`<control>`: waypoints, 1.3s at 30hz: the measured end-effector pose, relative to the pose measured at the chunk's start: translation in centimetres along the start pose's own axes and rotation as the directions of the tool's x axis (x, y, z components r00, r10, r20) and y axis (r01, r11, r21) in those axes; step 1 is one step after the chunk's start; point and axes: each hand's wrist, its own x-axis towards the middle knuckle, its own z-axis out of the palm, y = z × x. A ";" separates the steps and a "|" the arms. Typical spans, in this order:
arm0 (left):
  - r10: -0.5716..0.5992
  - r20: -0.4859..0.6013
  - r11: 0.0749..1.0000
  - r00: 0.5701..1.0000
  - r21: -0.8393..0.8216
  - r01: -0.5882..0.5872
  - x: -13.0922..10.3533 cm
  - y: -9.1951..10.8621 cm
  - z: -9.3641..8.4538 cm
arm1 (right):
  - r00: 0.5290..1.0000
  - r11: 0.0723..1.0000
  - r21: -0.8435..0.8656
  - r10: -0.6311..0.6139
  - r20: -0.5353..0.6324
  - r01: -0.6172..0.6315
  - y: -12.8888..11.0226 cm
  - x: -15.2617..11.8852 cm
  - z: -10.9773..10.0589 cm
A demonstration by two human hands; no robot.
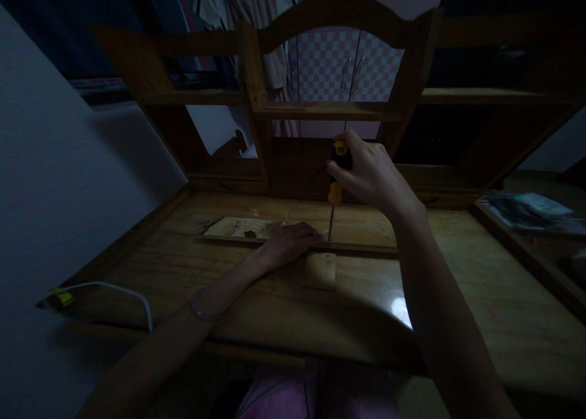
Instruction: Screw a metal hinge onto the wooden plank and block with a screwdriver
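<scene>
A screwdriver (335,192) with a yellow and black handle stands nearly upright, its tip at the edge of a long wooden board (366,234). My right hand (366,168) is closed round the top of its handle. Beside the tip, my left hand (293,243) lies on the board, pressing on it; its fingertips come close to the shaft, and whether they pinch anything small is hidden. The board's left end has a rough, dark-marked surface. Just in front of the board lies a small square wooden piece (320,271) with little holes along its edge.
A wooden desk (458,272) carries a shelf unit (320,110) along its back. At the left front are a yellow object (61,297) and a white cable (123,289). Small metal bits lie left of the board. Papers (542,204) sit beyond the desk's right edge.
</scene>
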 end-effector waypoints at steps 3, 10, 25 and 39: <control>0.001 -0.003 1.000 1.000 0.006 -0.001 0.0 0.0 0.0 | 1.000 1.000 0.010 -0.007 -0.005 0.007 0.1 0.0 0.1; 0.012 -0.052 1.000 0.999 -0.021 -0.013 0.0 0.1 0.1 | 0.999 1.000 0.026 -0.014 -0.042 0.015 0.3 0.1 0.6; 0.034 -0.056 0.999 0.998 -0.017 -0.035 0.1 0.1 -0.2 | 0.996 0.995 0.092 -0.016 -0.090 0.024 1.0 0.3 1.5; 0.030 -0.022 0.999 0.999 -0.033 -0.031 -0.2 -0.1 -0.2 | 0.912 0.971 0.240 0.114 -0.395 -0.017 1.6 0.7 -0.7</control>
